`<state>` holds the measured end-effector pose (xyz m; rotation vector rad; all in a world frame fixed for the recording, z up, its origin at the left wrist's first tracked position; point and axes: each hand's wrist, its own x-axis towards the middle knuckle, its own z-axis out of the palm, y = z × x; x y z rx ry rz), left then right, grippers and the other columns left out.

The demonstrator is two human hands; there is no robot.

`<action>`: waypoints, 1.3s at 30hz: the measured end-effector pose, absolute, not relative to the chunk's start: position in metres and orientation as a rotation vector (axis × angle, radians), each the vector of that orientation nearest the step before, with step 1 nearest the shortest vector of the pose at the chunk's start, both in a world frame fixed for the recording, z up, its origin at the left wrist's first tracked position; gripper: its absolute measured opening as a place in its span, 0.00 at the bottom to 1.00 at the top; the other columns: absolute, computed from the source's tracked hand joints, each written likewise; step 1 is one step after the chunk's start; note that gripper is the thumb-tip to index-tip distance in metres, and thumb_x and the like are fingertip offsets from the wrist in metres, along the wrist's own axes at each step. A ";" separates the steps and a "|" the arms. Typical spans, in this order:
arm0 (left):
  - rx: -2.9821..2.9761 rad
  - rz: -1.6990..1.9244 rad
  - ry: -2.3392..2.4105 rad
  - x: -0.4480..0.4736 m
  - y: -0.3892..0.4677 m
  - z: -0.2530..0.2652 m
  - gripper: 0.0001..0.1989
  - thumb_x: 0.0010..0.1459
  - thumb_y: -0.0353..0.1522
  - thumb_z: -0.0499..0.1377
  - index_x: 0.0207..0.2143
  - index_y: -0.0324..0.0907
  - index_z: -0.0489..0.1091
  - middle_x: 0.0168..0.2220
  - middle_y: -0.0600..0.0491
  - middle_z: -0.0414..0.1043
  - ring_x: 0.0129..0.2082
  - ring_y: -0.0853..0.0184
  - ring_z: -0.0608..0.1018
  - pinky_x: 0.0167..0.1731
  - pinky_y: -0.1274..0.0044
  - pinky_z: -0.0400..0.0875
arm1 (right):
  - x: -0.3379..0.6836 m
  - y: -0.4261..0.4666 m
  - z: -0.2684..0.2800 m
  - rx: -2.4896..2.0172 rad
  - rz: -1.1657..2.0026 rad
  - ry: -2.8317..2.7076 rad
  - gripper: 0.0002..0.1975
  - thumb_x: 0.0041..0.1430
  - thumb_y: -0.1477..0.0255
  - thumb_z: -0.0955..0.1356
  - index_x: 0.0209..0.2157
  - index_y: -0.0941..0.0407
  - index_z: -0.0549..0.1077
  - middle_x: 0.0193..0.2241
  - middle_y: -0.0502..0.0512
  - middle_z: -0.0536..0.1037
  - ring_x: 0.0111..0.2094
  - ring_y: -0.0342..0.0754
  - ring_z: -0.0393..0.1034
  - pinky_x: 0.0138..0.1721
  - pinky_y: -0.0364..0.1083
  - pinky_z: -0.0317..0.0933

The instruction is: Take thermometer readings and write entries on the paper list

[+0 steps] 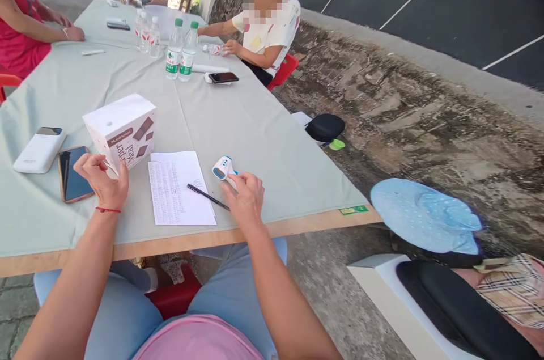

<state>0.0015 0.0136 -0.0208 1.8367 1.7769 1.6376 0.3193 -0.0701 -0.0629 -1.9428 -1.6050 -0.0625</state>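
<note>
A pink shirt faces the near edge of the table; the left hand hangs loosely open, the right hand touches a thermometer-like device, grip unclear; the paper looks part-filled, part-blank.

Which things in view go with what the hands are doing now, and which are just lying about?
Likely the job: white-and-blue handheld device, at the right hand; white box, by the left hand, contact unclear; written sheet and black pen, lying between the hands.

Likely just lying about: tan-edged phone, white power bank, two green-capped bottles.
</note>
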 end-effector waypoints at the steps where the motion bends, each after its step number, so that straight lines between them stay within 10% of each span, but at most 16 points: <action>1: 1.895 1.632 1.740 0.005 0.011 -0.020 0.21 0.49 0.34 0.63 0.43 0.43 0.58 0.48 0.43 0.56 0.46 0.56 0.67 0.42 0.64 0.66 | 0.314 -0.075 -0.062 -1.924 -0.015 -1.667 0.12 0.59 0.67 0.66 0.43 0.53 0.77 0.41 0.61 0.74 0.44 0.56 0.65 0.46 0.54 0.55; 6: 2.297 1.124 1.344 0.027 0.001 -0.017 0.09 0.53 0.37 0.59 0.34 0.45 0.63 0.38 0.49 0.67 0.40 0.58 0.72 0.41 0.66 0.67 | 0.300 -0.091 -0.055 -1.947 0.216 -1.855 0.09 0.58 0.71 0.65 0.34 0.54 0.78 0.29 0.56 0.75 0.37 0.53 0.68 0.41 0.51 0.56; 19: 2.548 0.511 1.001 0.056 -0.017 -0.030 0.32 0.41 0.44 0.66 0.47 0.40 0.64 0.52 0.40 0.64 0.50 0.47 0.68 0.54 0.56 0.54 | 0.246 -0.133 -0.048 -1.267 0.885 -1.134 0.11 0.57 0.64 0.65 0.38 0.55 0.72 0.29 0.53 0.78 0.32 0.49 0.73 0.38 0.51 0.66; 39: 2.676 0.416 1.018 0.062 -0.024 -0.027 0.30 0.45 0.44 0.61 0.48 0.37 0.63 0.51 0.39 0.67 0.50 0.50 0.68 0.54 0.59 0.55 | 0.231 -0.117 -0.059 -1.437 0.611 -1.402 0.04 0.52 0.72 0.66 0.24 0.54 0.68 0.18 0.44 0.69 0.19 0.42 0.62 0.22 0.42 0.58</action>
